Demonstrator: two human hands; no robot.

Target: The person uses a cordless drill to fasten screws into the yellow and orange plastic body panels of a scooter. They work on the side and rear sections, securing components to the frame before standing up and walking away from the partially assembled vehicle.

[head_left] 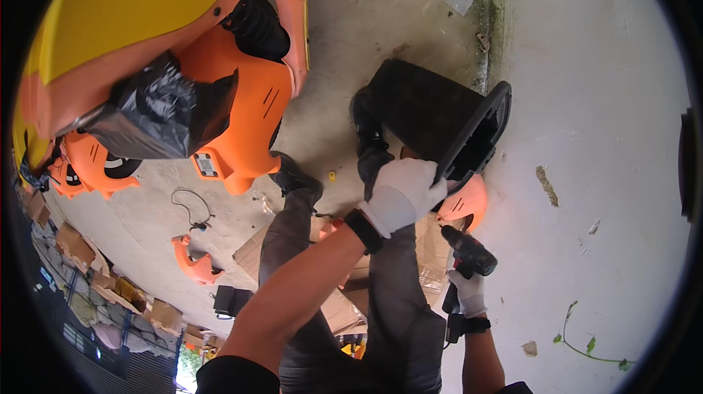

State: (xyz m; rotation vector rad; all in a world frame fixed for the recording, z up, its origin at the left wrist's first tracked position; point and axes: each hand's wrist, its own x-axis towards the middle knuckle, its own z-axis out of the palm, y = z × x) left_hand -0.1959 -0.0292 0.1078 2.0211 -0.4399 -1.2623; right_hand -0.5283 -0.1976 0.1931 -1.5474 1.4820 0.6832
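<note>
My left hand point(403, 192), in a white knitted glove, grips the near edge of a black plastic bin-like housing point(428, 105). Its fingertips are partly hidden behind the rim. The housing lies tilted on its side, with its rimmed opening toward the white wall. Lower right, my gloved right hand point(469, 293) is closed around the handle of a cordless drill point(472, 253). The drill's nose points up and left, close to an orange curved plastic part point(467, 202) beneath the housing. Whether the bit touches that part, I cannot tell.
A large orange-and-yellow machine body point(249, 101) with a black plastic bag point(165, 105) stands at upper left. A white wall point(586, 138) bounds the right. Cardboard point(249, 251), a loose orange part point(194, 261), a cable point(192, 207) and a black box point(231, 299) lie on the floor.
</note>
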